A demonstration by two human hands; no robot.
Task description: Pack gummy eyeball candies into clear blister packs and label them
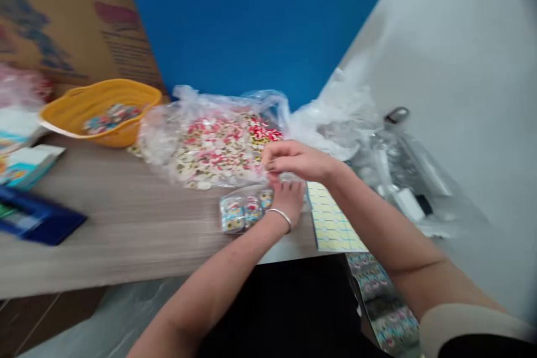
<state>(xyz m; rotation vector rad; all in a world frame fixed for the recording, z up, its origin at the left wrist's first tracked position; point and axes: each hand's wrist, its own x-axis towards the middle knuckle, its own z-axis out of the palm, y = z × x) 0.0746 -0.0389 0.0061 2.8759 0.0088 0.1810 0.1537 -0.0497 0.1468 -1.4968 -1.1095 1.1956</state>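
Note:
On the near side of the table, a clear plastic pack [235,216] holds small, brightly printed pieces in rows. My left hand [289,201], with a white bracelet at the wrist, lies over the right part of this pack with its fingers bent onto it. Just above, my right hand [296,161] is pinched, fingertips close to the left hand's; whatever is between them is too small and blurred to make out. Behind both hands spreads an open clear bag [168,142] full of small red, white and yellowish pieces [218,148].
A yellow basket [142,95] with small pieces stands at the back left. A dark blue box [62,226] sits at the left edge. Right of my hands lies a sheet of yellow labels [335,224], with plastic bags [423,173] beyond. A blue panel [251,22] rises behind.

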